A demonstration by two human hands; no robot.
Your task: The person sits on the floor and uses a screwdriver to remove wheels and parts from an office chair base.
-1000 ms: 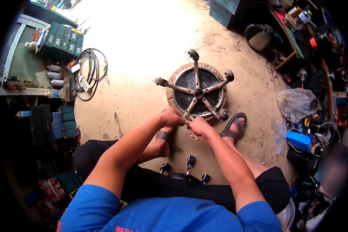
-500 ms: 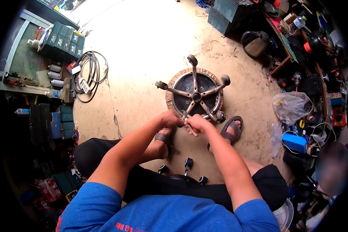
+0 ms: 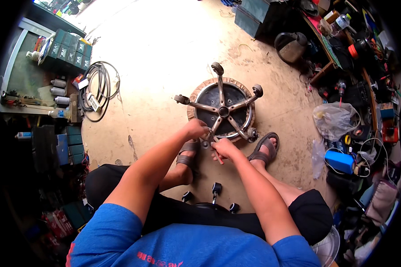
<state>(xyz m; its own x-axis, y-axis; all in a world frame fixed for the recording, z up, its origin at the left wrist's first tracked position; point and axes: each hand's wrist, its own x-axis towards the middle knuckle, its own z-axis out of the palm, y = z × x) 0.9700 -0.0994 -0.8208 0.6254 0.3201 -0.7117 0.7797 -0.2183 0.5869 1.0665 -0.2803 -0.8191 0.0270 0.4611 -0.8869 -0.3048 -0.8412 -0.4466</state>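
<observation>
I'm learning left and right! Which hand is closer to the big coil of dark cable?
Left. The left hand is to the right of the cable coil and lower in the picture; the right hand is farther right and even lower.

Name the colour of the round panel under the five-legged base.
The round panel is black; the head view shows it best.
</observation>
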